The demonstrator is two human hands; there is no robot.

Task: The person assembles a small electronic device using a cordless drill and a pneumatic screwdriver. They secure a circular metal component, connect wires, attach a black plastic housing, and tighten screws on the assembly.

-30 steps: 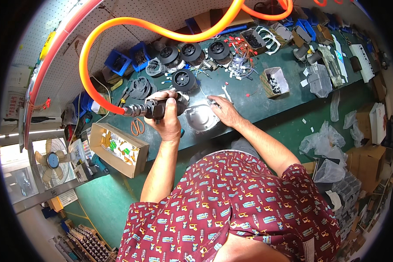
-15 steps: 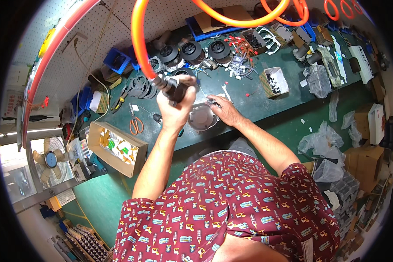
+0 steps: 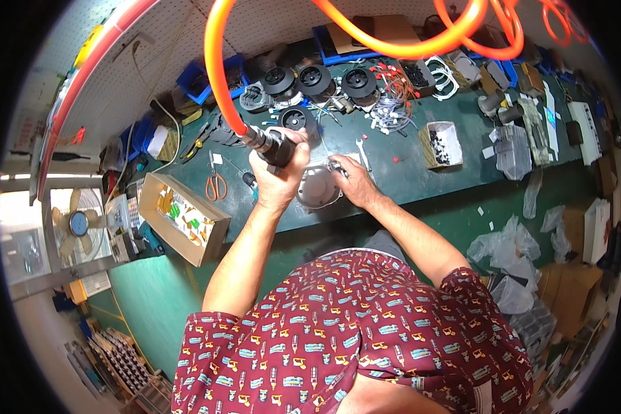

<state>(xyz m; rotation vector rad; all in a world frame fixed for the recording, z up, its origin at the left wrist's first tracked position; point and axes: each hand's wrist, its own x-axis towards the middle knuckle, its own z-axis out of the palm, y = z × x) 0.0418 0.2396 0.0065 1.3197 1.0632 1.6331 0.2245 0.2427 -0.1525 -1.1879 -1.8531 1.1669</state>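
My left hand (image 3: pixel 281 178) is wrapped round a black air screwdriver (image 3: pixel 274 148), which hangs from an orange air hose (image 3: pixel 222 90). The tool is over the upper left side of a round grey metal housing (image 3: pixel 317 189) lying on the bench. My right hand (image 3: pixel 357 183) is at the housing's upper right rim. Its fingers are pinched together there on something small that I cannot make out. A black fan wheel (image 3: pixel 295 120) stands just beyond the tool, and a wrench (image 3: pixel 363 153) lies past my right hand.
Several fan motors (image 3: pixel 315 81) and bundled wires (image 3: pixel 391 110) line the back of the green bench (image 3: pixel 393 183). A box of small black parts (image 3: pixel 442 143) stands to the right. On the left are orange-handled scissors (image 3: pixel 216 186) and an open carton (image 3: pixel 210 243). The hose loops overhead.
The view has shifted a little, so the bench items appear farther right and the hose loops hang lower. Both hands keep nearly the same places by the housing, the left still gripping the air screwdriver.
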